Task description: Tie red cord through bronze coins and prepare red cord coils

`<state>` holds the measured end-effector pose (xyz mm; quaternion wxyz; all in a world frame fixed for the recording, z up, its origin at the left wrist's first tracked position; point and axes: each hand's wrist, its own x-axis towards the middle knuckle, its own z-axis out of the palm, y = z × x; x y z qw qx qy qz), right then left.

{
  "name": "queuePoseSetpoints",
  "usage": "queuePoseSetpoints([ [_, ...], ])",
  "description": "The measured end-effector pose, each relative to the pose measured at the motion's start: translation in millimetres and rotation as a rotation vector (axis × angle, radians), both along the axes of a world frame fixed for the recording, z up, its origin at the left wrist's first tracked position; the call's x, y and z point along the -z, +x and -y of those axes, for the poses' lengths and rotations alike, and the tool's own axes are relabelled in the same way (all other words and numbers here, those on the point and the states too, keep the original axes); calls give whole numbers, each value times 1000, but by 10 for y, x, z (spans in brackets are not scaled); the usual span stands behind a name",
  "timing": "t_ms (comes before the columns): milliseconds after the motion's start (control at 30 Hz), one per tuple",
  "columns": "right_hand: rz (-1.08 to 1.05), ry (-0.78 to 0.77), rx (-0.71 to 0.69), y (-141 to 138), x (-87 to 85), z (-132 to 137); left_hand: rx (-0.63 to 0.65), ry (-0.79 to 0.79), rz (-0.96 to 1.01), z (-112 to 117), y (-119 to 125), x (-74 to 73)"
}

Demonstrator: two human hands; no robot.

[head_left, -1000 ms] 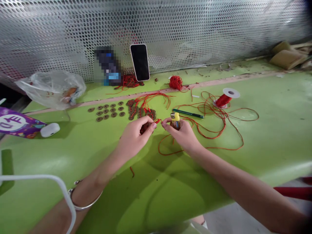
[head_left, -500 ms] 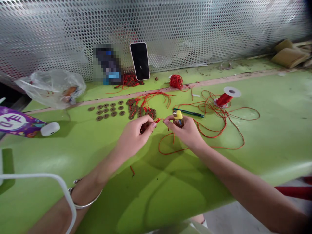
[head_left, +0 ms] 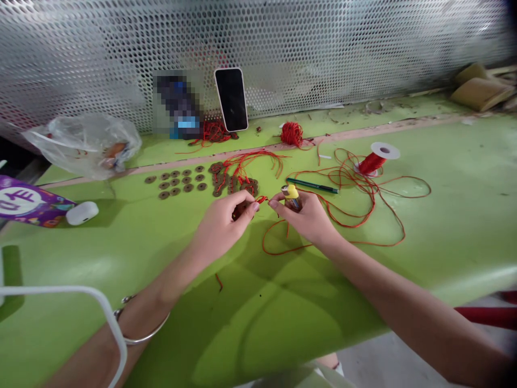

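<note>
Between finger and thumb, my left hand pinches a knotted red cord, with dark brown coins partly hidden inside the palm. My right hand is closed round a lighter with a yellow top. Its thumb and forefinger are also at the free end of the red cord, close to my left fingertips. Just beyond my left hand lie strung brown coins with red tassel cords. Loose coins sit in rows to their left.
A green pen lies beyond my right hand, near a spool with loops of red cord. A phone leans on the perforated metal panel. At left are a plastic bag, a white case and a purple box.
My right hand has shifted slightly left, nearer my left fingertips, and the lighter has tilted a little. The cord gap between the hands is shorter. My left hand stays nearly still.
</note>
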<state>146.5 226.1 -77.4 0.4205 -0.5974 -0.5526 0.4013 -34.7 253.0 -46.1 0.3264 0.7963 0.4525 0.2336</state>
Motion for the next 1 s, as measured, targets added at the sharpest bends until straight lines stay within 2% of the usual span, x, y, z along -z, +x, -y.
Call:
queuePoseSetpoints([
  [200, -30, 3, 19, -6, -25, -3, -1, 5, -22, -5, 6, 22],
  [433, 35, -27, 22, 5, 17, -19, 15, 12, -15, 4, 14, 2],
  [600, 14, -14, -13, 9, 11, -12, 10, 7, -10, -2, 10, 10],
  [1000, -46, -12, 27, 5, 18, -26, 34, 0, -43, -1, 11, 14],
])
